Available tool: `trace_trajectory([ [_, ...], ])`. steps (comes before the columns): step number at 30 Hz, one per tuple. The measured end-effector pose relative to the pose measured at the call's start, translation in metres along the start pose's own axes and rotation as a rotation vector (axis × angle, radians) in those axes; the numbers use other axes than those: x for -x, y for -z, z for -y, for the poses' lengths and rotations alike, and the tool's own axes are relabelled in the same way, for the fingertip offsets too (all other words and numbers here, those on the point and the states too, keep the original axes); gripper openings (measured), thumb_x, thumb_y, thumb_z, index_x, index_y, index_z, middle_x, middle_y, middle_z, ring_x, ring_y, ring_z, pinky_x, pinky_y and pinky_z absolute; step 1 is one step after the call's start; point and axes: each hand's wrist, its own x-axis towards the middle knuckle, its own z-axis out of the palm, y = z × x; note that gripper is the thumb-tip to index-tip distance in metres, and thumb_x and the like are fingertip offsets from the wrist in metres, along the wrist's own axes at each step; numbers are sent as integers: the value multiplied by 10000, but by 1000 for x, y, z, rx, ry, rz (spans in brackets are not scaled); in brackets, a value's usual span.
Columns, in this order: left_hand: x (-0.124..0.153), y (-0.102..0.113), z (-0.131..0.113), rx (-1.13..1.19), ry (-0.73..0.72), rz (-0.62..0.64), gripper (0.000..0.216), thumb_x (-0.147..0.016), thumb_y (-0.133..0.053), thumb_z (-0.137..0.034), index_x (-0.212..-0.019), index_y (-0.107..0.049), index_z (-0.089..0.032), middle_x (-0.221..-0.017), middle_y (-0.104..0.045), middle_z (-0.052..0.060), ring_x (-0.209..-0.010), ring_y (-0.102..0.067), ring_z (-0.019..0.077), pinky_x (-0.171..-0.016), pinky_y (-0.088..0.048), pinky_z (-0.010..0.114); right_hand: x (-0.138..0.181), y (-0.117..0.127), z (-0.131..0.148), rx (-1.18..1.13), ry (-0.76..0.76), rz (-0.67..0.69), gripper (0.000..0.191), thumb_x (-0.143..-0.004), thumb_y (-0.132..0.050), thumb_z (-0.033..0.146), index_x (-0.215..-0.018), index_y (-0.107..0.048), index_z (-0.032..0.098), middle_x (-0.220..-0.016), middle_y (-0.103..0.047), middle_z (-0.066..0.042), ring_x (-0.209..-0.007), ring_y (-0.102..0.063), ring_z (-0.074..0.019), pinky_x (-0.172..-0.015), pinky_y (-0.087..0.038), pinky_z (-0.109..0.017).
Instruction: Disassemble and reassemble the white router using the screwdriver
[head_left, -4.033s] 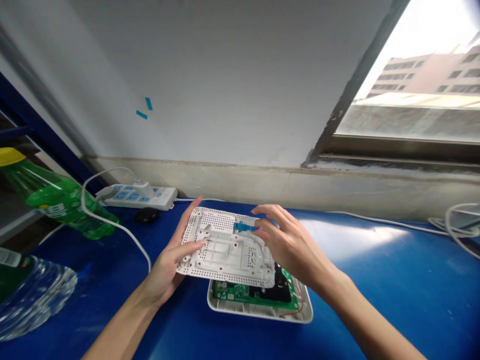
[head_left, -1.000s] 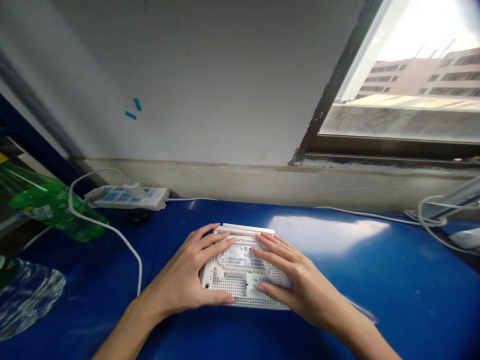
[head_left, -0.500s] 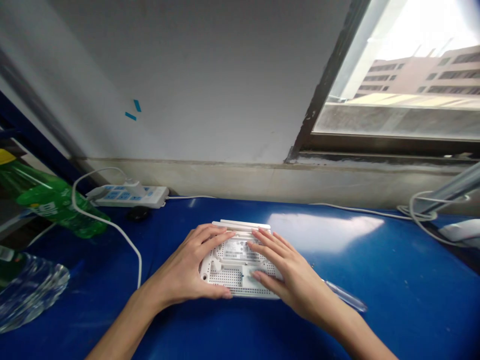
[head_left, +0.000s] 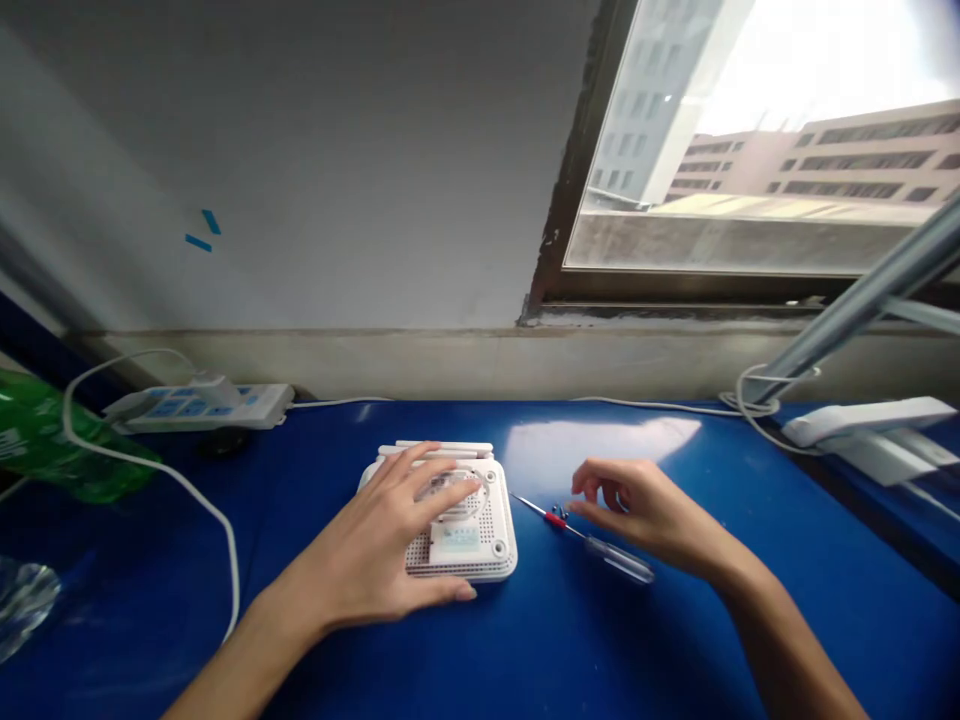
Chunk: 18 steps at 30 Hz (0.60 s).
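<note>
A white plastic router [head_left: 484,545] with perforated vents lies flat on the blue table [head_left: 675,640], its antennas folded along the far side. My left hand [head_left: 375,535] lies over it, fingers across the top and thumb along the near edge. To the right, a small screwdriver [head_left: 581,535] with a clear handle and red collar lies on the table. My right hand [head_left: 637,505] hovers just above and beyond its handle, fingers loosely curled and holding nothing. The router's underside is hidden.
A white power strip [head_left: 199,407] with a plugged-in white cable sits at the back left, beside a green plastic bottle [head_left: 52,450]. A white device [head_left: 862,420] and looped cable lie at the back right, under a slanted metal bar [head_left: 862,295].
My right hand has left the router and moved right to the screwdriver. My left hand stays on the router. The whole scene has shifted left in view as my head turned.
</note>
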Motion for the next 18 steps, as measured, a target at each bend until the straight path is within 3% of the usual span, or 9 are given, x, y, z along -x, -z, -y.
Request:
trace_trajectory([
  [4, -30, -7, -22, 2, -48, 3, 658, -864, -759, -515, -1451, -548, -307, -1502, -536, 75, -1469, -356, 367, -1174, -393, 570, 7, 4, -4, -13, -68, 132, 297, -835, -762, 490, -878, -685, 206, -801, -692, -6, -643, -546, -136, -571, -392, -256],
  [8, -58, -19, -36, -19, -88, -24, 289, -968, -658, -310, -1248, -686, -243, -1237, -667, 81, -1374, -442, 317, -1101, -467, 483, 13, 7, -6, -28, -104, 206, 357, -702, -871, 449, -901, -685, 217, -849, -700, 9, -687, -579, -147, -582, -397, -253],
  [10, -71, -27, -42, -31, -118, -4, 213, -962, -654, -237, -1165, -717, -223, -1122, -692, 77, -1304, -484, 314, -1046, -496, 464, 15, 9, -10, -18, -140, 239, 373, -638, -904, 398, -887, -695, 215, -837, -702, 12, -690, -584, -153, -574, -398, -250],
  [14, -93, -41, -54, -101, -160, 80, 101, -934, -648, -169, -976, -739, -185, -991, -700, 89, -1204, -532, 323, -960, -515, 449, 16, 13, -17, -16, -180, 295, 230, -682, -847, 331, -819, -724, 193, -749, -717, -4, -663, -610, -167, -565, -410, -254],
  [18, -103, -49, -60, -140, -178, 115, 120, -924, -631, -124, -854, -710, -181, -931, -692, 91, -1135, -556, 310, -875, -506, 420, 14, 13, -16, -47, -156, 295, 143, -746, -773, 301, -809, -740, 177, -673, -715, -10, -596, -599, -158, -544, -409, -250],
])
